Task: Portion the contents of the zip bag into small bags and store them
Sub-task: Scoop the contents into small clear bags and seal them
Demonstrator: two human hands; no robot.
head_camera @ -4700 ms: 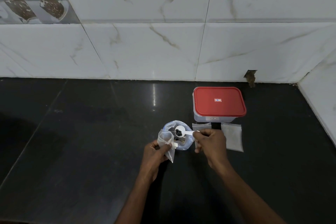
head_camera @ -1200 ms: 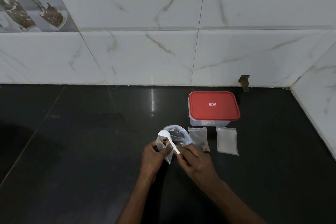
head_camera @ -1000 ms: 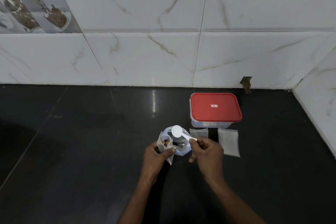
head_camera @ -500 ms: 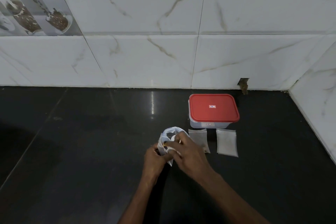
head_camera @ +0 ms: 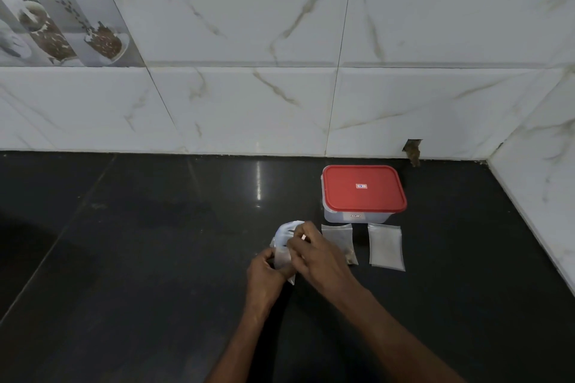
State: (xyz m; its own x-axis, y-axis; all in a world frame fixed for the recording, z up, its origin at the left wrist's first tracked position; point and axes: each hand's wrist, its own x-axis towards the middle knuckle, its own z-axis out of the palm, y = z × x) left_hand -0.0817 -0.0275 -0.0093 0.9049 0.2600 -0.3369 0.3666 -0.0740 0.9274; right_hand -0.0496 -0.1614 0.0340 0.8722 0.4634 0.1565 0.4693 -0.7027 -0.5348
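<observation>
My left hand (head_camera: 267, 270) holds a small clear bag (head_camera: 281, 259) upright by its left side, just above the black counter. My right hand (head_camera: 320, 256) lies over the bag's mouth with its fingers curled. A short white piece of the spoon (head_camera: 303, 237) shows between those fingers; the spoon's bowl is hidden. Behind both hands stands the larger zip bag (head_camera: 287, 228), mostly covered. To the right lie a small bag with brown contents (head_camera: 339, 241) and another flat small bag (head_camera: 385, 247).
A clear box with a red lid (head_camera: 362, 188), closed, stands behind the two flat bags. The tiled wall runs along the back and the right side. The black counter (head_camera: 140, 242) stretches to the left.
One second ago the spoon was held up over the zip bag. My right hand has since brought it left and down onto the small bag's mouth and now covers it.
</observation>
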